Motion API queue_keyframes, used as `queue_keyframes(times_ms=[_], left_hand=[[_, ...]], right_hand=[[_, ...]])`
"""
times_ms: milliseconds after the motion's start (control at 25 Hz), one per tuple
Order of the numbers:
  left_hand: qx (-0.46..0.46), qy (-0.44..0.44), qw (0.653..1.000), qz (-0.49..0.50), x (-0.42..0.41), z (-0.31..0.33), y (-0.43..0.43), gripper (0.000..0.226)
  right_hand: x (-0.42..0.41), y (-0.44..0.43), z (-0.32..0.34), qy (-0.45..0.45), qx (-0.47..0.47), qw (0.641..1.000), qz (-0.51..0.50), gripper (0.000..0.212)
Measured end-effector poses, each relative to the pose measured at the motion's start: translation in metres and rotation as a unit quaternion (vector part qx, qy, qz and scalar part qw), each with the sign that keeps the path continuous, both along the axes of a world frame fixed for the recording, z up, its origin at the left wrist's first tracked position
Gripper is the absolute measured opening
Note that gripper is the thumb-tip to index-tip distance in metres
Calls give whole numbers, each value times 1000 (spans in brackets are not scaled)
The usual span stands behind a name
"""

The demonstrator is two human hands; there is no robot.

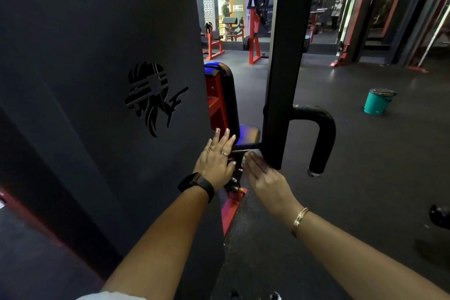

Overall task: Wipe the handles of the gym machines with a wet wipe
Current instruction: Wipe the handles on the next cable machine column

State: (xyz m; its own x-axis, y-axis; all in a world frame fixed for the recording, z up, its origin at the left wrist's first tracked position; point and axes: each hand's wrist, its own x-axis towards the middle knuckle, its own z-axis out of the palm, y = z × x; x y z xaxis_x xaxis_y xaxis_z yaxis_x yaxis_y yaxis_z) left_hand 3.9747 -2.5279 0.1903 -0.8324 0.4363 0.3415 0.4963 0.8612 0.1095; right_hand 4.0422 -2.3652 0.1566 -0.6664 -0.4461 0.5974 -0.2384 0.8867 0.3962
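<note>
The black padded hook-shaped handle (323, 134) leaves the black upright post (285, 68) to the right, then bends; its long part stands nearly vertical, with the free end pointing down. The left hand (215, 161) lies flat on the dark grey panel (97, 56), its fingers straight and holding nothing. The right hand (265, 178) is at the foot of the post, left of the handle, its fingers almost straight and blurred; I cannot tell if a wipe is under them.

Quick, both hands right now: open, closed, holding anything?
Left hand: open, fingers straight beside the dark panel.
Right hand: open, fingers straight, blurred; no wipe visible.
</note>
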Motion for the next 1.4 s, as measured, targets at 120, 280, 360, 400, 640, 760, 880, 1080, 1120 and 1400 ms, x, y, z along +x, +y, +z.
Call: queue_keyframes(times_ms=[120,280,360,400,640,760,880,1080,1120,1400], left_hand=[[-43,-9,999,11,-1,3,1,79],[-52,-11,998,15,2,3,2,84],[-63,-11,998,17,3,4,0,88],[-68,-11,997,19,4,5,-1,91],[-91,-19,995,37,5,4,3,101],[-72,-38,996,42,6,6,1,105],[-74,-49,995,37,10,8,2,111],[-65,-47,996,29,9,7,2,98],[-69,-43,996,29,9,7,1,95],[-56,-75,995,15,10,9,0,104]], right_hand=[[-10,-18,22,28,-59,996,-59,45],[-8,-33,35,-38,2,988,-149,63],[4,-34,29,-69,38,979,-190,66],[6,-36,31,-79,-4,979,-188,66],[-25,-53,63,-187,-208,954,-104,45],[-26,-42,56,-154,-112,980,-53,54],[-17,-12,24,-40,-26,999,-6,50],[-9,-33,9,-62,-165,983,45,56],[-5,-37,4,-80,-170,980,68,59],[2,-41,-20,-326,-898,293,-41,32]])
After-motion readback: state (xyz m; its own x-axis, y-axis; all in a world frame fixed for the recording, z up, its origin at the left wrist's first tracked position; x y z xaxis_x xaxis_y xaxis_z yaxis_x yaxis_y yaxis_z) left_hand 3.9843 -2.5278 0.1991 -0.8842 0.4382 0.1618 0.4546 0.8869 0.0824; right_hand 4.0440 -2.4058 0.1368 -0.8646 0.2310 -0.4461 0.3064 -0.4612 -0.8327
